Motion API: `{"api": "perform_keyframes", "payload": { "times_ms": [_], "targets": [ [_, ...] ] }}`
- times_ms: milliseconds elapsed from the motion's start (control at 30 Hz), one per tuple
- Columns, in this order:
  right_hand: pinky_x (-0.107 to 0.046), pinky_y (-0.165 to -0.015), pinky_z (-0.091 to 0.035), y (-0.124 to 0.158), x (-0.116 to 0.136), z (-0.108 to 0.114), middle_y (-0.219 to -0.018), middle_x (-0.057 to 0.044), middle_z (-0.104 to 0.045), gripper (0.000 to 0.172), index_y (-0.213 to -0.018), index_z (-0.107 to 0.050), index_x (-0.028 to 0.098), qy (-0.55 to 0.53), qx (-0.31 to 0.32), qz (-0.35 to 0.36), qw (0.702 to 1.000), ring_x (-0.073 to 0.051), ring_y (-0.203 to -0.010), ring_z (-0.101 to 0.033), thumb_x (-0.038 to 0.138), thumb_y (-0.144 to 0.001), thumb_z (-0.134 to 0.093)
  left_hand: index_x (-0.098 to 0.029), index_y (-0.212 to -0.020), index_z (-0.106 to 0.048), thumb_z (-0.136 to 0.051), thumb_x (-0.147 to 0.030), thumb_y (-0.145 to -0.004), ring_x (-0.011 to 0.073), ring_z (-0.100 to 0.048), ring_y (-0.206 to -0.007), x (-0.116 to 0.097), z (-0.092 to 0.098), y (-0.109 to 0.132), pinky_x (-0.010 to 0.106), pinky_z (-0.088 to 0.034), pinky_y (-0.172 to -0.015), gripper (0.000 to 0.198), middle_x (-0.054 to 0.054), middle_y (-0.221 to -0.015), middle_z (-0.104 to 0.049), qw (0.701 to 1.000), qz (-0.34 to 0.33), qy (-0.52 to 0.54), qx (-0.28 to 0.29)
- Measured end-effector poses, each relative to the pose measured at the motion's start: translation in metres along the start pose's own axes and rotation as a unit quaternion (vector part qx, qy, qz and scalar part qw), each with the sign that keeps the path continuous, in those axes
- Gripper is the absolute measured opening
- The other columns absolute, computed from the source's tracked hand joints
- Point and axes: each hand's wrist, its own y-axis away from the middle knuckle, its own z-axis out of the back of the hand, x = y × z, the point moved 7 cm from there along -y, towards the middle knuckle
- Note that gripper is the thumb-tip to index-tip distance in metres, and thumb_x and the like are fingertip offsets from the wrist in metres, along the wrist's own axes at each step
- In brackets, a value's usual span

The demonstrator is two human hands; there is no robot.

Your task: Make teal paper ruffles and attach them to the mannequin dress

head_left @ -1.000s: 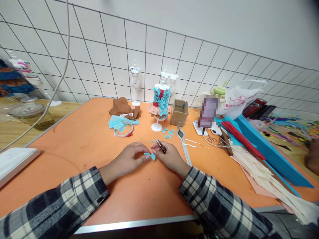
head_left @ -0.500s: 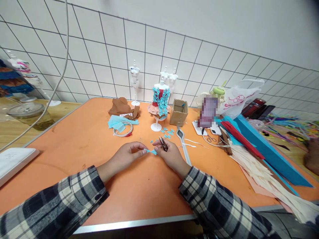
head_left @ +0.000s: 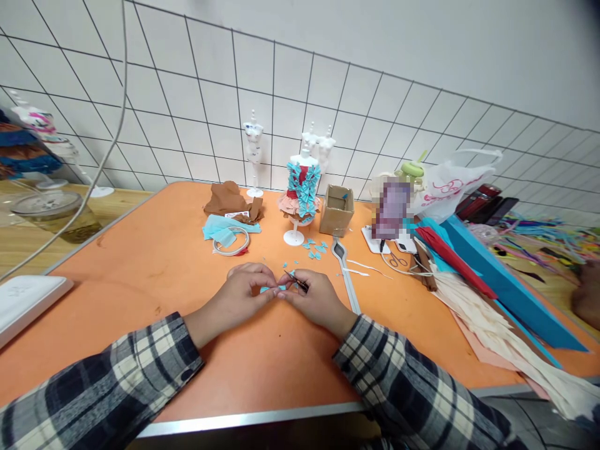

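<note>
Fabric, a small light-blue piece (head_left: 265,289), sits right at my fingertips, held between the fingers of my left hand (head_left: 237,297) and those of my right hand (head_left: 316,300), which meet just in front of me. Its long axis seems to run crosswise, from one hand toward the other, though my thumbs cover much of it. Neither hand is clearly nearer; both sets of fingers are narrowed and touch it, or nearly so. My right hand also holds a small dark tool (head_left: 302,286), its thin point slanting forward and leftward past my fingertips. More blue shows just beyond those fingers; I cannot tell whether it belongs to the same piece.

Straight beyond my fingers on the orange worktop (head_left: 225,387) lie loose blue bows (head_left: 315,250), near the foot of a small dress form (head_left: 304,187) covered in similar bows.

As for writing, the white plastic bag (head_left: 450,187), well off to the far right of my fingers, carries pinkish-red print with a looping emblem, but I can't make out its letters. Left of my fingers and farther away, a white label (head_left: 235,214) beside the brown cloth (head_left: 225,199) has reddish markings too small to read.
</note>
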Motion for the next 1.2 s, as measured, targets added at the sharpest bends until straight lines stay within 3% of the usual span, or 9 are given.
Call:
{"api": "perform_keyframes", "payload": {
  "times_ms": [267, 333, 467, 567, 667, 833, 1200],
  "targets": [
    [-0.025, -0.067, -0.043, -0.002, -0.006, 0.007, -0.079, 0.000, -0.069, 0.006, -0.080, -0.067, 0.018, -0.015, -0.028, -0.030, 0.999, -0.014, -0.072, -0.059, 0.023, -0.081, -0.063, -0.020, -0.074, -0.073, -0.056, -0.037, -0.086, 0.0187, -0.060, -0.078, -0.004, 0.001, 0.000, 0.030, -0.045, -0.075, 0.028, 0.006, -0.079, -0.069, 1.000, -0.013, 0.004, 0.023],
    [-0.025, -0.066, -0.043, -0.002, -0.007, 0.009, -0.079, 0.000, -0.068, 0.011, -0.087, -0.063, 0.019, -0.021, -0.035, -0.038, 0.998, -0.013, -0.069, -0.058, 0.028, -0.087, -0.057, -0.019, -0.076, -0.071, -0.054, -0.038, -0.086, 0.0189, -0.061, -0.079, 0.001, 0.002, 0.000, 0.029, -0.045, -0.076, 0.028, 0.005, -0.081, -0.069, 0.999, 0.016, 0.039, 0.021],
    [-0.025, -0.060, -0.038, 0.003, -0.008, 0.004, -0.064, 0.004, -0.057, 0.024, -0.094, -0.053, 0.023, 0.029, 0.011, -0.051, 0.998, -0.013, -0.057, -0.052, 0.036, -0.099, -0.034, -0.018, -0.080, -0.068, -0.051, -0.046, -0.087, 0.0194, -0.061, -0.079, 0.017, 0.004, 0.001, 0.029, -0.047, -0.075, 0.033, 0.003, -0.082, -0.069, 0.989, 0.106, 0.103, -0.007],
    [-0.026, -0.063, -0.037, 0.008, 0.002, -0.001, -0.068, 0.002, -0.053, 0.024, -0.089, -0.051, 0.023, 0.083, 0.013, -0.020, 0.996, -0.014, -0.065, -0.052, 0.037, -0.100, -0.035, -0.018, -0.078, -0.066, -0.051, -0.048, -0.087, 0.0186, -0.060, -0.076, 0.019, 0.005, 0.002, 0.028, -0.047, -0.073, 0.035, 0.001, -0.078, -0.067, 0.982, 0.129, 0.133, -0.024],
    [-0.025, -0.061, -0.039, 0.013, 0.007, -0.008, -0.068, 0.003, -0.050, 0.029, -0.090, -0.050, 0.023, 0.045, 0.025, -0.018, 0.999, -0.013, -0.061, -0.051, 0.037, -0.102, -0.027, -0.018, -0.077, -0.065, -0.052, -0.047, -0.087, 0.0175, -0.060, -0.075, 0.014, 0.007, 0.003, 0.026, -0.046, -0.073, 0.033, 0.001, -0.076, -0.067, 0.983, 0.120, 0.133, -0.043],
    [-0.021, -0.051, -0.039, 0.017, 0.003, -0.025, -0.062, 0.006, -0.055, 0.028, -0.085, -0.041, 0.023, -0.040, 0.104, -0.062, 0.992, -0.009, -0.048, -0.052, 0.042, -0.102, -0.029, -0.018, -0.078, -0.065, -0.051, -0.044, -0.088, 0.0167, -0.060, -0.076, 0.009, 0.009, 0.005, 0.026, -0.047, -0.076, 0.031, 0.001, -0.080, -0.069, 0.979, 0.120, 0.153, -0.057],
    [-0.021, -0.053, -0.037, 0.015, 0.004, -0.026, -0.057, 0.008, -0.055, 0.029, -0.088, -0.043, 0.023, -0.037, 0.112, -0.041, 0.992, -0.008, -0.044, -0.048, 0.045, -0.102, -0.029, -0.018, -0.076, -0.064, -0.050, -0.045, -0.089, 0.0164, -0.060, -0.074, 0.005, 0.003, 0.003, 0.026, -0.049, -0.074, 0.033, 0.000, -0.075, -0.068, 0.981, 0.101, 0.164, -0.032]
  ]
}}
